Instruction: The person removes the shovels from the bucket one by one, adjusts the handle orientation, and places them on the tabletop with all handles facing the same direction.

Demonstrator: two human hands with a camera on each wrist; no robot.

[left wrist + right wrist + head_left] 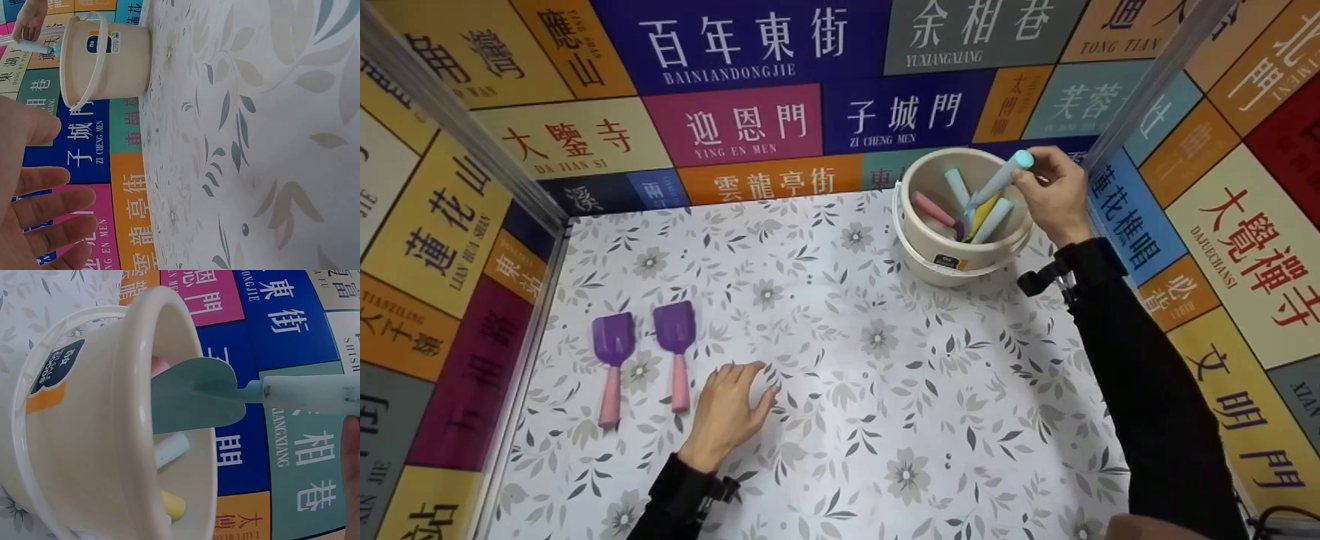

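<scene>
- The step in hand looks like lifting a toy shovel out of the bucket (960, 259) at the far right of the floral table (885, 420).
- The right hand (1054, 191) pinches the pale blue shovel (996, 184) by its handle end; its blade sits at the bucket's mouth.
- Next, it likely needs clearing the rim without tipping the bucket.
- The left hand (727, 412) rests flat, fingers spread and released, just right of two purple shovels (675, 360).

Cream bucket (960, 247) with a dark label; pale teal scoop (197, 396). Two purple shovels, pink handles (613, 367) (677, 352). White tabletop (885, 390) printed with grey leaves and flowers. Black sleeves (1147, 390).
</scene>
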